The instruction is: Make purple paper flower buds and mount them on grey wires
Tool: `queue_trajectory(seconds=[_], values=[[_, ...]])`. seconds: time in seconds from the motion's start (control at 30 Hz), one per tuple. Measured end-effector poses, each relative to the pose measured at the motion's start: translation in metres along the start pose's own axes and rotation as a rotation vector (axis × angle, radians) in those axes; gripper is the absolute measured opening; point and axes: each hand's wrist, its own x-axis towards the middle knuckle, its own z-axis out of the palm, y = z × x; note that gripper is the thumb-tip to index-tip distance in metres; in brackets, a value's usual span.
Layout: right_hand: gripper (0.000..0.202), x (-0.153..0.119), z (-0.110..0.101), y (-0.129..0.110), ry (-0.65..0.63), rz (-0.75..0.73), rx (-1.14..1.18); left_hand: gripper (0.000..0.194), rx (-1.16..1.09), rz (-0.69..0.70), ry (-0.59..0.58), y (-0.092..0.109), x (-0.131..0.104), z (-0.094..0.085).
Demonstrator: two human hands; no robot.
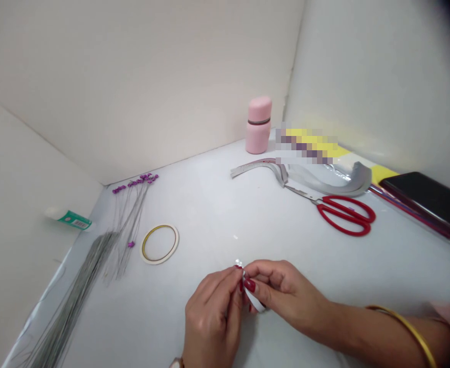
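Observation:
Near the front middle of the table, my left hand [215, 301] and my right hand [282, 291] meet fingertip to fingertip. Both are closed in a pinch on a white strip [254, 300], which looks like paper or ribbon. One end hangs down below my right thumb. A small whitish, shiny bit [239, 262] pokes out above the fingertips; its kind is too small to make out. The fingers hide the middle of the strip. To the left of my hands lies a roll of narrow white tape [143, 255].
At left lie a bundle of thin grey wires [79, 286] and several wire stems with purple tips [144, 177], beside a green-and-white tube [73, 220]. Red-handled scissors [343, 214], grey strips [263, 164], a pink bottle [258, 128] and a dark phone-like slab [428, 199] lie or stand toward the right and back.

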Motion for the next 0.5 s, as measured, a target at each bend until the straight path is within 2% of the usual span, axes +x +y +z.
queue_trajectory(seconds=[0.07,0.13,0.2,0.27,0.33,0.43,0.5], values=[[0.025,0.0003,-0.0006,0.0003,0.026,0.01,0.018,0.028,-0.071,-0.085,-0.056,0.0018,0.0012,-0.001],[0.025,0.0004,-0.0009,0.0002,0.039,0.013,0.027,0.023,-0.183,-0.252,-0.104,0.0026,0.0032,-0.0026],[0.026,0.0003,-0.0012,-0.0005,0.03,0.028,0.039,0.021,-0.306,-0.452,-0.11,0.0024,0.0057,-0.0042],[0.026,0.0004,-0.0018,-0.0017,0.018,0.039,0.028,0.02,-0.395,-0.587,-0.085,0.0013,0.0079,-0.0052],[0.026,0.0006,-0.0029,-0.0031,0.001,0.03,-0.036,0.02,-0.437,-0.62,-0.08,-0.0002,0.0091,-0.0052],[0.026,0.0012,-0.0046,-0.0038,-0.029,-0.02,-0.195,0.019,-0.424,-0.561,-0.109,-0.0028,0.009,-0.0042],[0.026,0.0015,-0.0047,-0.0029,-0.041,-0.024,-0.221,0.018,-0.371,-0.52,-0.113,-0.0041,0.0078,-0.0034]])
